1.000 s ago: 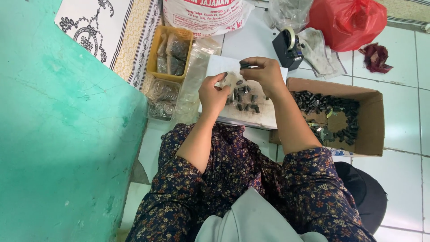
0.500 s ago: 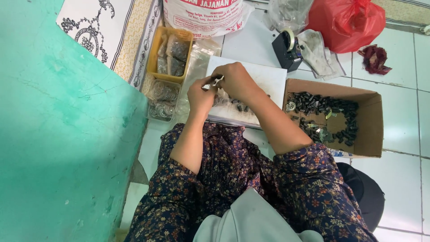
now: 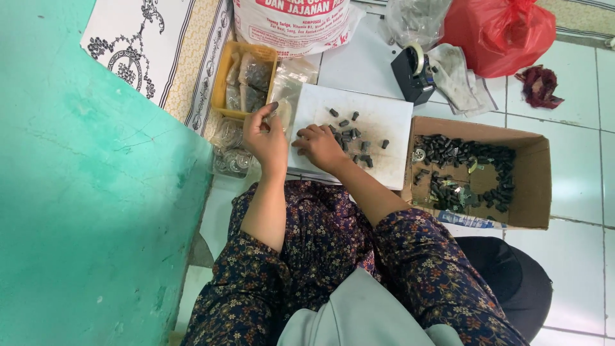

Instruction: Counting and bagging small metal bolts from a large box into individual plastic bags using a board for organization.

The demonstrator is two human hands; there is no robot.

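Our hands have come apart since a moment ago: our left hand [image 3: 268, 138] now pinches a small clear bag [image 3: 282, 114] while our right hand [image 3: 322, 146] rests loosely curled among the dark pieces [image 3: 351, 136] on the white board [image 3: 391, 138].

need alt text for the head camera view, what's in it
Seen from above, a seated person's left hand holds a small clear bag while the right hand rests on a white board scattered with small dark pieces. A cardboard box of similar pieces sits to the right, a yellow tray of filled bags to the left.
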